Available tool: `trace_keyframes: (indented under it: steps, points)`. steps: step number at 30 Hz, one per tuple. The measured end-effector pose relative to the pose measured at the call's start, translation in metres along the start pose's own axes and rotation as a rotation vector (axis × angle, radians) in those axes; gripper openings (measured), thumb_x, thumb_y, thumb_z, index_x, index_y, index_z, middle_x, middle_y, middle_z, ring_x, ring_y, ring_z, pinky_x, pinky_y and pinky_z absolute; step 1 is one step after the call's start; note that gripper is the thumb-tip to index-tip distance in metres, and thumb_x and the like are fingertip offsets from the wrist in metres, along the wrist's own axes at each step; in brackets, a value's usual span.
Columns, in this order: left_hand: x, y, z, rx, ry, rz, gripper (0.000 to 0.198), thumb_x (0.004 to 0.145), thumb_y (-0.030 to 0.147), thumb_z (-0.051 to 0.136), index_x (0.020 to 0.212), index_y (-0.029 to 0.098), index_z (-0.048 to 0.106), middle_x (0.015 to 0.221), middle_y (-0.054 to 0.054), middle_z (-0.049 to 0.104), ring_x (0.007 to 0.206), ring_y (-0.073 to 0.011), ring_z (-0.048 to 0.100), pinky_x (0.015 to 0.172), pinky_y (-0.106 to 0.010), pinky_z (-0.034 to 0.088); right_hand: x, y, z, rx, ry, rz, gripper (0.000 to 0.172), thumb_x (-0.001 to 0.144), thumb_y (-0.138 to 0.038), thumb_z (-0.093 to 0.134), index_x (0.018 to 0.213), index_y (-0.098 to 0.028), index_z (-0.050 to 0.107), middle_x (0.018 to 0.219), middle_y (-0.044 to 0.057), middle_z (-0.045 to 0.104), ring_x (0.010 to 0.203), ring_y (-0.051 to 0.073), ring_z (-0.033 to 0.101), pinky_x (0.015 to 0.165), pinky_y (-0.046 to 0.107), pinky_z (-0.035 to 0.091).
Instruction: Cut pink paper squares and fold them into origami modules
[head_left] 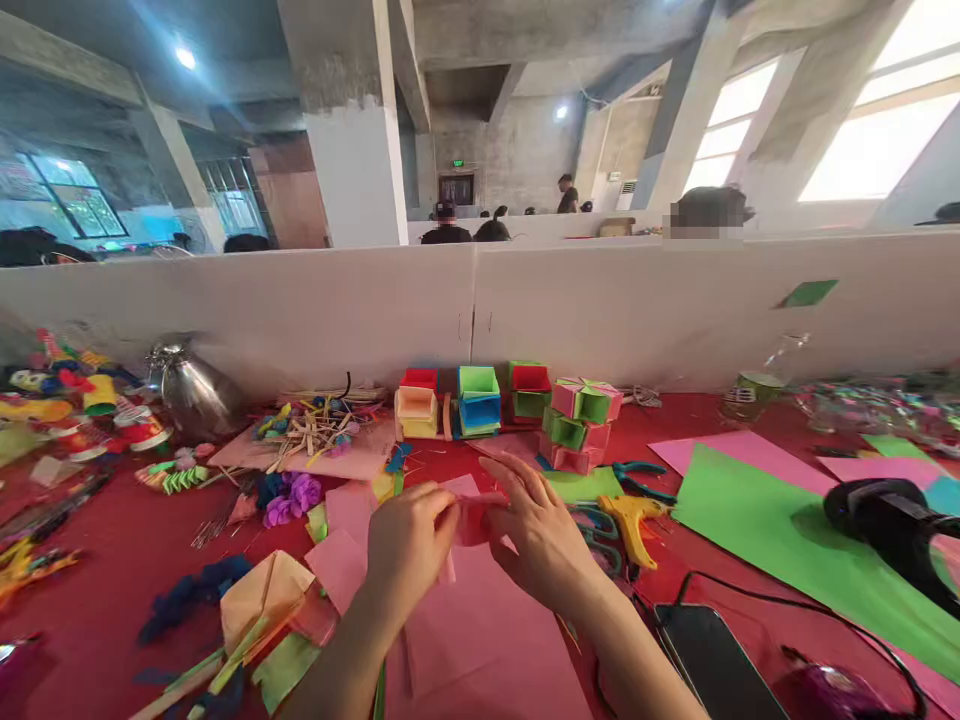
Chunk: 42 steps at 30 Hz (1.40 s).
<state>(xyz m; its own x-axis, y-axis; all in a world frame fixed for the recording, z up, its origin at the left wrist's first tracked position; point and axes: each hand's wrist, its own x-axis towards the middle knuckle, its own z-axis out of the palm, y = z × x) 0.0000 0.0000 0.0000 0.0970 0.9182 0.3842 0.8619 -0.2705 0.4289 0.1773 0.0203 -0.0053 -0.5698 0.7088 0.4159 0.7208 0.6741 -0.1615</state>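
Observation:
My left hand point(409, 545) and my right hand point(541, 535) meet over a small folded pink paper piece point(474, 520) above the red table point(112, 560). The left hand's fingers are curled and pinch its left edge. The right hand's fingers press on its right side, index finger stretched forward. Beneath them lie pink paper sheets point(480, 630). Behind stand several folded paper boxes point(480, 400) and a stack of pink and green paper boxes point(581, 425).
A green sheet point(765, 540), a yellow glue gun point(634, 525), scissors point(637, 475), a phone point(712, 660) with a black cable and a black tool point(892, 515) lie right. A metal kettle point(191, 390), sticks, paper flowers and scraps lie left. A white partition point(480, 310) stands behind.

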Motion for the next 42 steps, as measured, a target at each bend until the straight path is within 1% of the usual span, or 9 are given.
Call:
trace_keyframes:
  steps: [4, 7, 13, 20, 26, 30, 34, 38, 42]
  points:
    - [0.008, -0.001, -0.001, -0.215, 0.011, -0.084, 0.025, 0.085, 0.022, 0.048, 0.067, 0.018, 0.064, 0.067, -0.001, 0.062, 0.066, -0.0147, 0.057, 0.057, -0.023, 0.032, 0.003, 0.001, -0.007, 0.186, 0.09, -0.024, 0.031, 0.073, -0.009, 0.06, 0.1, -0.023, 0.064, 0.139, 0.01, 0.043, 0.129, 0.03, 0.035, 0.1, 0.049, 0.037]
    - [0.012, -0.009, -0.001, -0.565, -0.029, -0.169, 0.027, 0.083, 0.035, 0.052, 0.07, 0.017, 0.067, 0.063, 0.0, 0.061, 0.062, -0.0144, 0.054, 0.056, -0.022, 0.034, 0.002, 0.002, -0.011, 0.532, 0.202, 0.053, 0.053, 0.08, -0.022, 0.062, 0.129, -0.025, 0.045, 0.132, 0.011, 0.051, 0.121, 0.024, 0.047, 0.097, 0.042, 0.043]
    - [0.015, -0.019, -0.002, -1.052, -0.054, -0.326, 0.029, 0.069, 0.044, 0.066, 0.068, 0.015, 0.068, 0.06, 0.0, 0.061, 0.057, -0.0129, 0.051, 0.056, -0.021, 0.037, 0.007, 0.002, -0.01, 0.911, 0.145, 0.223, 0.034, 0.075, -0.036, 0.069, 0.105, -0.021, 0.065, 0.1, 0.007, 0.07, 0.088, 0.019, 0.065, 0.078, 0.031, 0.052]
    - [0.012, -0.008, -0.009, -1.055, -0.087, -0.256, 0.03, 0.072, 0.041, 0.066, 0.059, 0.014, 0.063, 0.055, 0.003, 0.05, 0.056, -0.0097, 0.041, 0.054, -0.02, 0.031, 0.011, 0.0, -0.008, 0.89, 0.232, 0.339, 0.02, 0.076, -0.037, 0.066, 0.075, -0.018, 0.07, 0.069, 0.002, 0.068, 0.066, 0.015, 0.06, 0.06, 0.024, 0.047]
    - [0.01, -0.006, -0.005, -1.007, -0.065, -0.208, 0.034, 0.076, 0.039, 0.063, 0.055, 0.014, 0.056, 0.053, 0.005, 0.038, 0.053, -0.0081, 0.032, 0.05, -0.02, 0.025, 0.009, -0.001, -0.006, 0.896, 0.338, 0.315, 0.033, 0.08, -0.034, 0.061, 0.109, -0.018, 0.059, 0.061, -0.004, 0.057, 0.054, 0.011, 0.052, 0.05, 0.021, 0.043]
    - [0.01, -0.007, 0.0, -1.047, -0.043, -0.206, 0.033, 0.077, 0.038, 0.063, 0.056, 0.014, 0.056, 0.053, 0.005, 0.039, 0.054, -0.0079, 0.034, 0.051, -0.019, 0.026, 0.007, -0.001, -0.006, 0.563, 0.447, 0.124, 0.022, 0.087, -0.025, 0.051, 0.107, -0.02, 0.06, 0.078, 0.002, 0.067, 0.067, 0.013, 0.061, 0.06, 0.022, 0.049]
    - [0.01, -0.005, 0.002, -1.126, 0.004, -0.249, 0.03, 0.075, 0.039, 0.065, 0.059, 0.014, 0.061, 0.055, 0.004, 0.046, 0.055, -0.0087, 0.039, 0.052, -0.019, 0.03, 0.007, 0.0, -0.004, 0.293, 0.479, -0.001, 0.027, 0.092, -0.022, 0.044, 0.113, -0.019, 0.061, 0.082, 0.006, 0.067, 0.072, 0.015, 0.063, 0.062, 0.024, 0.05]
    - [0.01, -0.002, 0.0, -1.239, 0.003, -0.305, 0.026, 0.072, 0.04, 0.068, 0.069, 0.014, 0.068, 0.061, 0.002, 0.055, 0.06, -0.0103, 0.045, 0.056, -0.02, 0.036, 0.008, 0.0, -0.002, 0.232, 0.495, -0.056, 0.032, 0.093, -0.023, 0.044, 0.121, -0.019, 0.057, 0.075, 0.005, 0.063, 0.067, 0.015, 0.061, 0.058, 0.024, 0.051]
    - [0.01, -0.003, 0.002, -1.232, 0.016, -0.32, 0.027, 0.071, 0.04, 0.069, 0.065, 0.014, 0.067, 0.057, 0.002, 0.053, 0.056, -0.0088, 0.043, 0.053, -0.018, 0.034, 0.006, -0.001, -0.003, 0.237, 0.606, -0.075, 0.036, 0.089, -0.016, 0.05, 0.124, -0.023, 0.053, 0.094, 0.008, 0.067, 0.084, 0.017, 0.064, 0.07, 0.027, 0.053]
